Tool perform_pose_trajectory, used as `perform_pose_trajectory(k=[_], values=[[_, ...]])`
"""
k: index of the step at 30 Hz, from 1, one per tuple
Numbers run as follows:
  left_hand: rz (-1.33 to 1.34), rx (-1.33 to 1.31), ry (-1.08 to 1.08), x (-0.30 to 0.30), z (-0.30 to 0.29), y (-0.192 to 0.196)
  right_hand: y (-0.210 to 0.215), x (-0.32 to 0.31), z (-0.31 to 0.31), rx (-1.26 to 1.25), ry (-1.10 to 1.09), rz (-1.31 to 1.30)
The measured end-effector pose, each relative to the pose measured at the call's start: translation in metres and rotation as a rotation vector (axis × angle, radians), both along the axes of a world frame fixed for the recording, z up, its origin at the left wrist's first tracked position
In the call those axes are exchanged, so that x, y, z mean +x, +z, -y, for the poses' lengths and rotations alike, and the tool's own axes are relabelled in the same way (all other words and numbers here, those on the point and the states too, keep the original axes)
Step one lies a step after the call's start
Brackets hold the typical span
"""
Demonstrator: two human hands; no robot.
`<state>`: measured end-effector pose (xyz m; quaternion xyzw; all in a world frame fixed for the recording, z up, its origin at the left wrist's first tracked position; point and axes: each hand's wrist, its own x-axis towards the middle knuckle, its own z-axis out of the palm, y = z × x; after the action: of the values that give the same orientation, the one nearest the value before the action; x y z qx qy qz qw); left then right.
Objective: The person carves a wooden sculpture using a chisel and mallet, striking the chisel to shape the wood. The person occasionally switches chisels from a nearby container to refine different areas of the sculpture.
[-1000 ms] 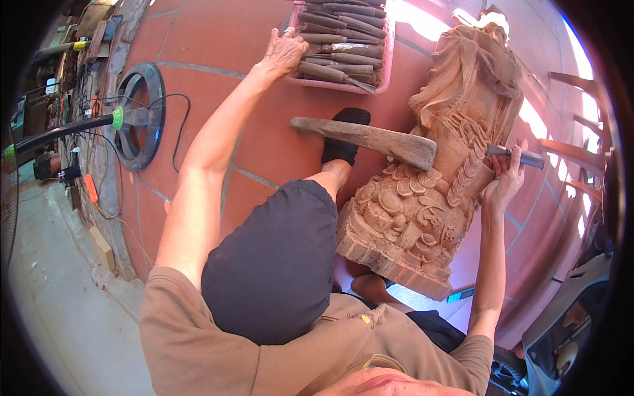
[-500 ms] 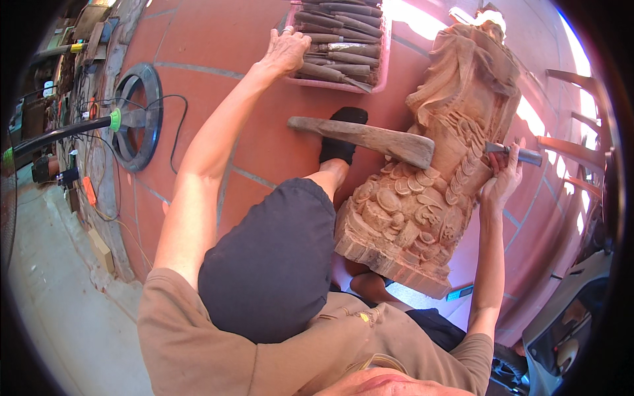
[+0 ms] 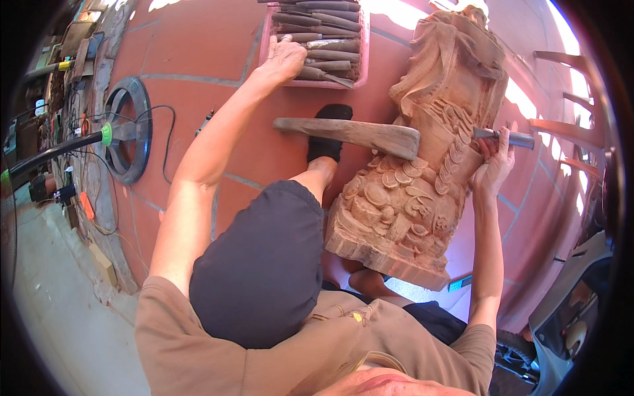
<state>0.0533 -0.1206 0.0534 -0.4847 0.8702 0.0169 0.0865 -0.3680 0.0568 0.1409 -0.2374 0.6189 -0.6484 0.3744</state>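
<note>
My left hand [image 3: 284, 61] is at the near left side of a pink plastic tray [image 3: 364, 66] full of chisels [image 3: 330, 45] with dark handles. Its fingers are slightly apart and bent over the tools, and their tips are partly hidden. My right hand [image 3: 494, 165] holds a chisel [image 3: 522, 140] against the right side of a carved wooden statue [image 3: 456, 79]. The statue lies on its back, its carved base toward me. A wooden mallet [image 3: 350, 134] lies with its thick end on the carving and its handle across my foot.
Reddish floor tiles [image 3: 191, 39] surround the work. A dark wheel-like ring [image 3: 129, 129] with a pole and a cable stands at the left. Curved wooden legs [image 3: 568, 132] rise at the right. Part of a motorbike [image 3: 568, 323] shows at the lower right.
The whole view has shifted a little, so most things sit further left. My left hand has moved slightly down along the tray's side. My right hand keeps hold of the chisel.
</note>
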Motion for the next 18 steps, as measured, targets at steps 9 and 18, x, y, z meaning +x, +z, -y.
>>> perform_pose_trajectory(k=[9,18], values=[[-0.041,0.166,0.2,0.002,-0.002,-0.003,-0.004,-0.006,-0.001,-0.023,0.031,0.016],[-0.275,0.493,0.304,0.02,0.006,0.018,-0.005,-0.006,0.0,-0.012,0.019,0.009]])
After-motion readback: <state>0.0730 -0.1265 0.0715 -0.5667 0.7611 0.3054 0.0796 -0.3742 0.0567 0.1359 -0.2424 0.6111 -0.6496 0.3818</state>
